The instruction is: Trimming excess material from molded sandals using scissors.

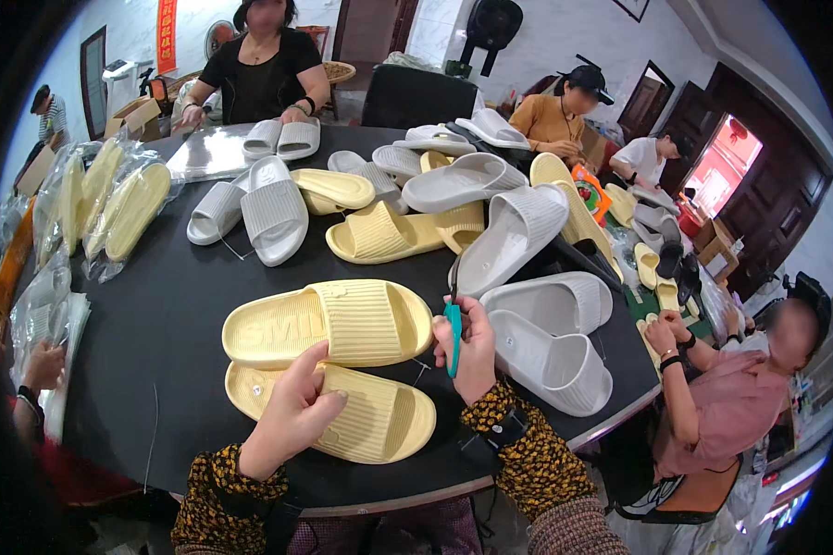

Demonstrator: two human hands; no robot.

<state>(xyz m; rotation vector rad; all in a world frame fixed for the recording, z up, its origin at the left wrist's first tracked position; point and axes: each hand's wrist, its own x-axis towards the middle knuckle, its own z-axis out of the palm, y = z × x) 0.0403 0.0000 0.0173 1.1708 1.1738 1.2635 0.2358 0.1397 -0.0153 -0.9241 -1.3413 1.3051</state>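
Two yellow slide slippers lie side by side on the black table before me, the far slipper (pixel 366 319) partly over the near slipper (pixel 379 416). My left hand (pixel 296 412) grips the near slipper at the edge of its strap, thumb on top; its other fingers are partly hidden. My right hand (pixel 472 351) is closed round teal-handled scissors (pixel 453 338), dark blades pointing away from me, beside the far slipper's heel. A thin tie (pixel 422 372) shows between the slippers' heels. Just right of this hand lies a pair of grey slippers, the nearer grey slipper (pixel 555 370) among them.
Loose grey and yellow slippers, including a ribbed grey slipper (pixel 514 236), are heaped across the far side of the black table (pixel 204 425). Bagged yellow slippers (pixel 137 211) lie at the left. Co-workers sit around; one person's hand (pixel 44 365) is by plastic bags (pixel 39 310).
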